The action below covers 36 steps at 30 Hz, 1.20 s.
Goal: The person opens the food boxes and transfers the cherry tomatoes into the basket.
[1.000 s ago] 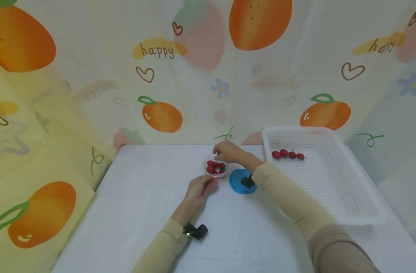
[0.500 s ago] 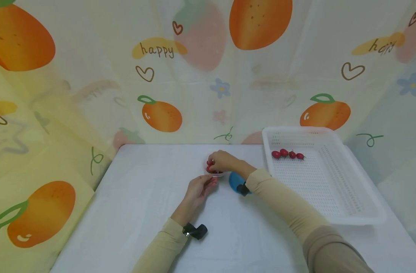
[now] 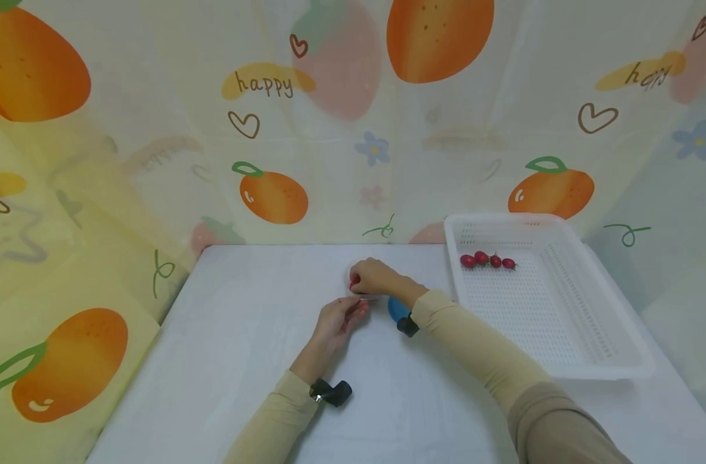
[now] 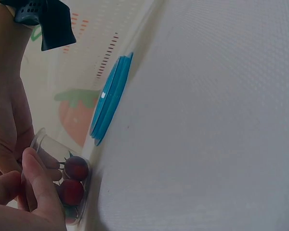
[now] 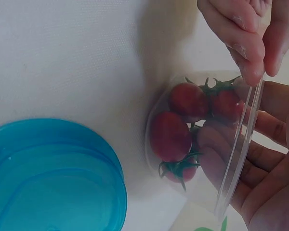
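Note:
At the container's near side, my left hand [image 3: 334, 322] pinches the rim of a small clear plastic container [image 5: 229, 178] between thumb and fingers. Several red cherry tomatoes [image 5: 169, 136] with green stems lie inside it. My right hand [image 3: 378, 277] reaches over the rim with its fingers bent down inside, against or close to the tomatoes; through the clear wall I cannot tell whether they grip one. From the head view the right hand covers most of the container. A blue lid [image 5: 58, 183] rests on the table just right of the container, partly beneath my right wrist.
A large white perforated basket [image 3: 573, 277] stands on the right side of the table. Several more cherry tomatoes [image 3: 482, 258] lie in a row at its far left. A white cloth covers the table [image 3: 243, 322], and a fruit-printed curtain [image 3: 330, 148] hangs behind.
My right hand has come down from above the far rim into the container, and its wrist has shifted left over the blue lid. The left hand has stayed put.

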Tool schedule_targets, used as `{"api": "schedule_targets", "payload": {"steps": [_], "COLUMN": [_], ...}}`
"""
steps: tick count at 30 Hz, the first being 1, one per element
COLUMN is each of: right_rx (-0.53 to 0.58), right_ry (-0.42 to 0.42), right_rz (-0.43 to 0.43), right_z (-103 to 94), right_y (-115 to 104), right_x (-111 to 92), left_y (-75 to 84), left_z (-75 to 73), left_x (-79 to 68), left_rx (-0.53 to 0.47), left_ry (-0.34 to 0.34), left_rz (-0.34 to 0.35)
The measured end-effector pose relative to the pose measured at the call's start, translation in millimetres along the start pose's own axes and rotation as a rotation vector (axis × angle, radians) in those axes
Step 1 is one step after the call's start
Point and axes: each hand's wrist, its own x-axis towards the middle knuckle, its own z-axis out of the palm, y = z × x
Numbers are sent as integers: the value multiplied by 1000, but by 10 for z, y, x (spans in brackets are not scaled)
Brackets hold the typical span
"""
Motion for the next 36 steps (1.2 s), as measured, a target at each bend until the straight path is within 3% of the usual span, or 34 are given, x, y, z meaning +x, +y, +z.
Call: {"api": "schedule_targets", "payload": {"steps": [10,24,36], "right_rx": [17,87,121], "right_ry": [17,-28,-39], "right_rz": [8,0,30], "right_z": [-7,-20,-147], "right_y": [55,70,116], "right_x": [11,-16,-53], "left_y": [1,-17,-14], "left_z": [1,-14,-15], "left_x": [12,15,22], "left_rx": [10,9,30], "left_ry": [8,-8,3], "left_rz": [-5,6,-4]}}
